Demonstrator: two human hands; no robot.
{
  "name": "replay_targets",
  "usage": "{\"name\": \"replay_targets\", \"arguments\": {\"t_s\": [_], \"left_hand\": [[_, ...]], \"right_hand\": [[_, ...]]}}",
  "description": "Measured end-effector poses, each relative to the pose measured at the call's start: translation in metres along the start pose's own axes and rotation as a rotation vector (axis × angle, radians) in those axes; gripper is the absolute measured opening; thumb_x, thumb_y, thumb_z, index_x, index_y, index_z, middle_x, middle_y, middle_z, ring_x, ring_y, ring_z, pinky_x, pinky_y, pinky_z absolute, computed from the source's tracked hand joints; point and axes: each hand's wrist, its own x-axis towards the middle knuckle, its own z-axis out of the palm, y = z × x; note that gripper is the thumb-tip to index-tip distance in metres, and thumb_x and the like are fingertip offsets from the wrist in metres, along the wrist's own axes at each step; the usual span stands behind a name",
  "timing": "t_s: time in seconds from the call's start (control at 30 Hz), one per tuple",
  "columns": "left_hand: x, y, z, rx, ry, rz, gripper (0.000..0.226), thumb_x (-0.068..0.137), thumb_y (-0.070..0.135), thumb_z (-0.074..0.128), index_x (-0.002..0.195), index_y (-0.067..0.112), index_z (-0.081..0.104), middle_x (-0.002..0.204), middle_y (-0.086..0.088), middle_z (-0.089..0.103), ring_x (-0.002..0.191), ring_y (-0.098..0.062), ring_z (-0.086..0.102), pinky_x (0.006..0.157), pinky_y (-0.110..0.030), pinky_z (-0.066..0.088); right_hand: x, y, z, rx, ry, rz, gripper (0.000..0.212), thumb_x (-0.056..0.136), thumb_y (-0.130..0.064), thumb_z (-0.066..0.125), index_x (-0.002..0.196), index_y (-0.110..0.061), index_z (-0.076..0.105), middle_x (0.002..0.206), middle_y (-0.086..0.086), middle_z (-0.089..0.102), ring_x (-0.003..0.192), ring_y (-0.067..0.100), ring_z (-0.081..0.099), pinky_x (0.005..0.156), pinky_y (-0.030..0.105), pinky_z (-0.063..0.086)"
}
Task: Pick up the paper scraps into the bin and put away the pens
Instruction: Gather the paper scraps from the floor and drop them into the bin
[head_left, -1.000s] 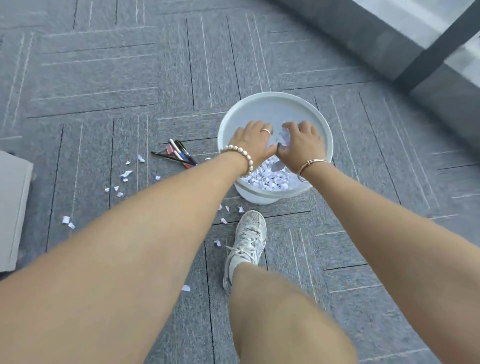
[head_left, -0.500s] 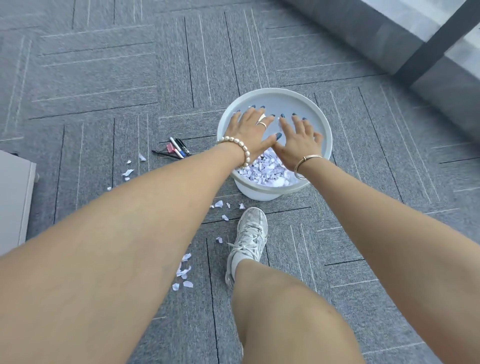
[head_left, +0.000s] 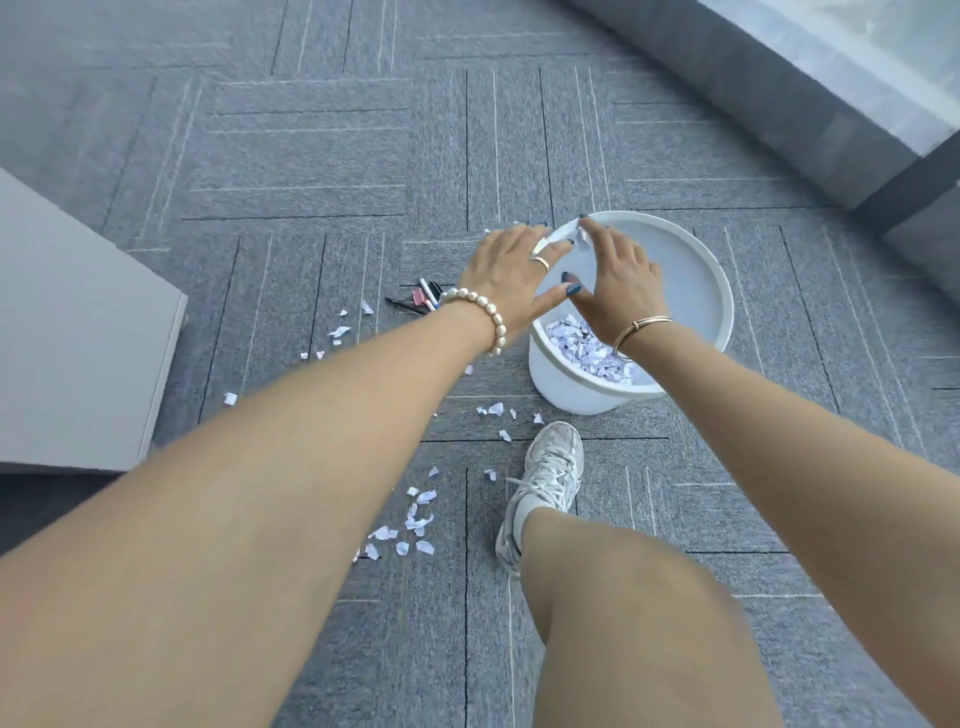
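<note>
hovering over the bin (head_left: 722, 291), your left hand (head_left: 506, 270) and right hand (head_left: 618, 275) are spread and empty. scraps (head_left: 415, 519) litter the floor: featherlight, flimsy, so pinch clusters. pens (head_left: 423, 299) lie stiff beside the bin; grip mid-barrel.

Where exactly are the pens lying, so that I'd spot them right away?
Start at the white bin on the grey carpet. Look to its left, just past the left hand with the pearl bracelet. The pens lie bunched there, dark and thin with a pink one among them, unlike the pale paper scraps nearby.
</note>
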Motion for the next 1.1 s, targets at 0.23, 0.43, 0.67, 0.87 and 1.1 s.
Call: {"name": "replay_targets", "arguments": {"t_s": [0.23, 0.43, 0.67, 0.87, 1.1], "left_hand": [[-0.086, -0.077, 0.002, -0.027, -0.029, -0.192, 0.052, 0.092, 0.047, 0.031, 0.138, 0.022, 0.027, 0.145, -0.006, 0.024, 0.134, -0.023, 0.018, 0.110, -0.039, 0.010], [-0.167, -0.167, 0.039, -0.015, -0.147, -0.308, 0.052, 0.091, 0.046, 0.032, 0.137, 0.021, 0.029, 0.144, -0.006, 0.025, 0.134, -0.023, 0.017, 0.110, -0.039, 0.009], [-0.240, -0.283, 0.106, 0.027, -0.229, -0.330, 0.050, 0.090, 0.045, 0.037, 0.133, 0.021, 0.037, 0.136, -0.004, 0.036, 0.128, -0.023, 0.027, 0.107, -0.037, 0.016], [-0.245, -0.330, 0.188, -0.038, -0.252, -0.348, 0.043, 0.091, 0.038, 0.041, 0.127, 0.016, 0.044, 0.129, -0.005, 0.046, 0.123, -0.023, 0.035, 0.105, -0.034, 0.017], [-0.232, -0.309, 0.293, -0.348, -0.139, -0.457, 0.026, 0.088, 0.004, 0.047, 0.112, 0.010, 0.056, 0.110, -0.005, 0.058, 0.105, -0.018, 0.049, 0.090, -0.029, 0.044]], "right_hand": [[-0.019, -0.109, 0.043, 0.062, -0.139, -0.174, 0.061, 0.084, -0.033, 0.051, 0.139, -0.022, 0.026, 0.137, 0.011, 0.038, 0.123, 0.031, 0.037, 0.098, 0.043, 0.033], [-0.029, -0.183, 0.123, 0.027, -0.351, -0.297, 0.053, 0.090, -0.043, 0.043, 0.136, -0.021, 0.030, 0.137, 0.010, 0.039, 0.121, 0.031, 0.039, 0.099, 0.041, 0.032], [-0.022, -0.215, 0.237, -0.047, -0.591, -0.395, 0.047, 0.094, -0.045, 0.030, 0.135, -0.022, 0.034, 0.138, 0.008, 0.039, 0.126, 0.028, 0.035, 0.103, 0.042, 0.031], [-0.009, -0.214, 0.319, -0.060, -0.571, -0.401, 0.039, 0.097, -0.033, 0.027, 0.127, -0.021, 0.049, 0.133, 0.006, 0.042, 0.124, 0.024, 0.033, 0.102, 0.039, 0.027], [-0.009, -0.192, 0.387, -0.068, -0.447, -0.423, 0.036, 0.095, -0.023, 0.039, 0.129, -0.019, 0.046, 0.124, 0.004, 0.051, 0.115, 0.021, 0.041, 0.102, 0.034, 0.030]]}}
